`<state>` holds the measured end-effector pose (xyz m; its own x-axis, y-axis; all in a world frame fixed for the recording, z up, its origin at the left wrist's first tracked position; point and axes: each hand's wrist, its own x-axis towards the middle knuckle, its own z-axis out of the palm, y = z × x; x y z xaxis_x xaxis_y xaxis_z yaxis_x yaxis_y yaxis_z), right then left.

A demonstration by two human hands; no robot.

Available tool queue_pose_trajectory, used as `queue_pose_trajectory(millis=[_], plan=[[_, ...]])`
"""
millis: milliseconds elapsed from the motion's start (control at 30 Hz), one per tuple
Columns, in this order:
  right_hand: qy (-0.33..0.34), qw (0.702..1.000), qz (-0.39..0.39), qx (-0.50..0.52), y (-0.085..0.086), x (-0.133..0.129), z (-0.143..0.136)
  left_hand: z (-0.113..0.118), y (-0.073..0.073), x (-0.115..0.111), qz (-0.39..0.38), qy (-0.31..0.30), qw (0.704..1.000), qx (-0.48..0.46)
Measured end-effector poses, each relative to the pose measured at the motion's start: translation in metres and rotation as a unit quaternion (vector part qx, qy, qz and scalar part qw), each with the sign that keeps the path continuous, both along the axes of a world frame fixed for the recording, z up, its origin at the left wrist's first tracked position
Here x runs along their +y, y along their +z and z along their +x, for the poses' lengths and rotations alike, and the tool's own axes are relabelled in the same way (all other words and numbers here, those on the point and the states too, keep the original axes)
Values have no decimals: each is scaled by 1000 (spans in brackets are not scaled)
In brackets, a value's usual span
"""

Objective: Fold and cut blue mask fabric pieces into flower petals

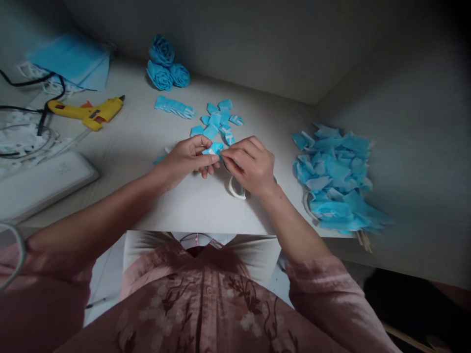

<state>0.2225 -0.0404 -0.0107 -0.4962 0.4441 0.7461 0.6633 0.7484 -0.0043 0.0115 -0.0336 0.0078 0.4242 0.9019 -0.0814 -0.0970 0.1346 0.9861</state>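
Between the thumb and fingers of my left hand (pixel 191 156) is a small folded piece of blue mask fabric (pixel 214 148) with white parts showing. My right hand (pixel 252 162) is closed in a pinch at the right edge of that same piece. Below my right hand a roll of tape (pixel 237 189) lies partly hidden. Just beyond my hands is a loose group of small folded blue pieces (pixel 217 118). Farther left lies a row of overlapping folded pieces (pixel 174 106). Another bit of blue (pixel 159 160) shows beside my left wrist.
Three blue fabric roses (pixel 162 76) stand at the back. A yellow glue gun (pixel 90 112), blue face masks (pixel 75 59), cables and a white box-like device (pixel 55 184) occupy the left. To the right is a large pile of blue fabric pieces (pixel 334 171), with thin sticks (pixel 363 241) under it at the table edge.
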Motion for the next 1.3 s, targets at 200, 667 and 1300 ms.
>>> queue_pose_trajectory(millis=[200, 667, 1300], plan=[[3, 1000, -4, 9, 0, -1, -3, 1, -2, 0, 10, 16, 1000, 9], [5, 1000, 20, 19, 1, -4, -10, 5, 1, -5, 14, 28, 999, 20], [-9, 942, -253, 219, -6, 1, -2, 4, 3, -5, 24, 27, 999, 16]])
